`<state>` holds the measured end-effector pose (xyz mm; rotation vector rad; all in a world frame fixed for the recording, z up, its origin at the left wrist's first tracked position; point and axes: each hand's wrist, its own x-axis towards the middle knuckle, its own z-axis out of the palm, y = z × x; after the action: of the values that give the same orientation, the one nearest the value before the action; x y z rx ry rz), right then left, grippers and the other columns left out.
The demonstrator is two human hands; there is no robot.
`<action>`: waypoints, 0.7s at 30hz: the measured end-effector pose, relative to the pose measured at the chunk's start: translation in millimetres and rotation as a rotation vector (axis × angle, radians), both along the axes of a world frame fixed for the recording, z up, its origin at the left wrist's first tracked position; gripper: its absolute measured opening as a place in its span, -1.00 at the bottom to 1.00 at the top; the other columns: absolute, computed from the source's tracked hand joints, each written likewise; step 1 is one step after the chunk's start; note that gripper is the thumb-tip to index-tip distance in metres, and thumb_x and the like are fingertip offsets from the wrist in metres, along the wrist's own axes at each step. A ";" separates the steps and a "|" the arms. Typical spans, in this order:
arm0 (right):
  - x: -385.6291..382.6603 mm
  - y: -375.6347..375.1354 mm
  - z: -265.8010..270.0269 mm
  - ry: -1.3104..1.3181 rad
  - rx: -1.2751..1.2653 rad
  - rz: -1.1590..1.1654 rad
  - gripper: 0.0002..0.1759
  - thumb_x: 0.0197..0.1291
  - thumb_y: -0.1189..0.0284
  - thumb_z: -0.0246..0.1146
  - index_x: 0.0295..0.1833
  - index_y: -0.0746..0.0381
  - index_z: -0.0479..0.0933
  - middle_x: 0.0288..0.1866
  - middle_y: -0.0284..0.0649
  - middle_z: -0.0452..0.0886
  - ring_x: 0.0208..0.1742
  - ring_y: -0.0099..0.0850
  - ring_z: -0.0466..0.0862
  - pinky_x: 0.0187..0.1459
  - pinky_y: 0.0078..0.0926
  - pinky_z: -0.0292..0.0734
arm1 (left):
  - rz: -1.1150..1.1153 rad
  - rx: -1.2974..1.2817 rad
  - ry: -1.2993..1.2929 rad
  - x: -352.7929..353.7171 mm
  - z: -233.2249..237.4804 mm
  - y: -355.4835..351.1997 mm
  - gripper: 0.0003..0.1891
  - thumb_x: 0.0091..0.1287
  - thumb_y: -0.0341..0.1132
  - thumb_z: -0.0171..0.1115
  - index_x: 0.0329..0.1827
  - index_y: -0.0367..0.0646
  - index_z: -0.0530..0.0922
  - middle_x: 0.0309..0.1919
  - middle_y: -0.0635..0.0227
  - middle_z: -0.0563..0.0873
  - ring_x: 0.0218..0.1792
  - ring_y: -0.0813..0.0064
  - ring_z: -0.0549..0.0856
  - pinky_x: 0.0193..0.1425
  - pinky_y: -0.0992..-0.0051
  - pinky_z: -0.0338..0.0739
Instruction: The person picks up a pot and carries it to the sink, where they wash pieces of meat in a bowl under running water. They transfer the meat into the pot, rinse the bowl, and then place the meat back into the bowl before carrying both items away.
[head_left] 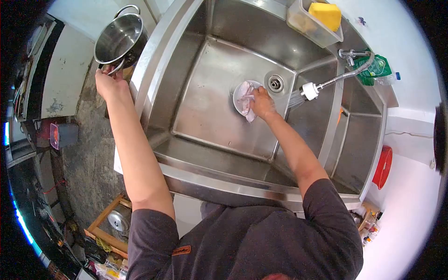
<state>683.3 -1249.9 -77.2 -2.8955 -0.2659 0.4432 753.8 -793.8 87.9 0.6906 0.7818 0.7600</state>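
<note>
At the upper left, my left hand (112, 83) is closed around the near handle of a steel pot (118, 39), held beside the sink's left edge. The pot tilts so that its inside shows. In the large steel sink basin (210, 112), my right hand (264, 103) grips a piece of pale pink raw meat (246, 95) over a small white bowl (239, 106). Some of the meat hangs past the bowl's rim. Water sprays from the white head of a flexible faucet (310, 91), just right of my right hand.
A plastic container (303, 25) with a yellow sponge (325, 17) stands at the sink's back edge. The drain (275, 83) lies behind my right hand. A green pouch (377, 68) rests by the faucet base. A red basin (382, 167) is at the right.
</note>
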 end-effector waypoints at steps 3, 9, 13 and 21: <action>-1.3 -3.5 0.4 0.000 -0.045 0.063 -0.47 0.06 0.37 0.26 0.20 0.21 0.39 0.17 0.03 0.39 0.25 0.00 0.40 0.24 -0.17 0.42 | 0.002 0.017 0.019 1.3 2.1 -1.0 -0.74 0.45 -0.29 -0.02 -0.45 -0.12 0.27 -0.38 0.31 0.47 -0.30 0.39 0.54 -0.13 0.26 0.62; 5.2 -9.4 1.8 -0.024 -0.006 0.062 -0.49 0.10 0.35 0.22 0.19 0.25 0.41 0.17 0.06 0.44 0.18 0.00 0.49 0.18 -0.17 0.45 | -0.034 0.018 -0.008 1.1 -5.8 6.8 -0.74 0.44 -0.29 -0.03 -0.46 -0.10 0.26 -0.38 0.31 0.49 -0.32 0.40 0.54 -0.14 0.27 0.62; 20.6 -24.2 25.6 0.140 0.225 -0.080 -0.47 0.12 0.31 0.20 0.20 0.30 0.41 0.13 0.09 0.55 0.14 -0.04 0.56 0.16 -0.25 0.45 | -0.021 0.013 0.015 1.3 -4.6 5.2 -0.74 0.45 -0.28 -0.04 -0.46 -0.10 0.26 -0.38 0.31 0.50 -0.32 0.40 0.54 -0.15 0.26 0.63; 14.9 -32.4 27.2 0.400 0.683 -0.388 -0.61 0.15 0.32 0.22 0.05 0.30 0.48 -0.08 -0.18 0.64 -0.11 -0.38 0.70 -0.30 -0.37 0.58 | -0.036 0.007 0.015 1.4 -3.8 6.6 -0.75 0.46 -0.28 -0.05 -0.43 -0.11 0.27 -0.36 0.32 0.50 -0.31 0.39 0.54 -0.17 0.27 0.62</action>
<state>698.2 -1282.3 -50.0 -2.0699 0.1785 0.6808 755.3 -787.2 84.1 0.7150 0.7786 0.7264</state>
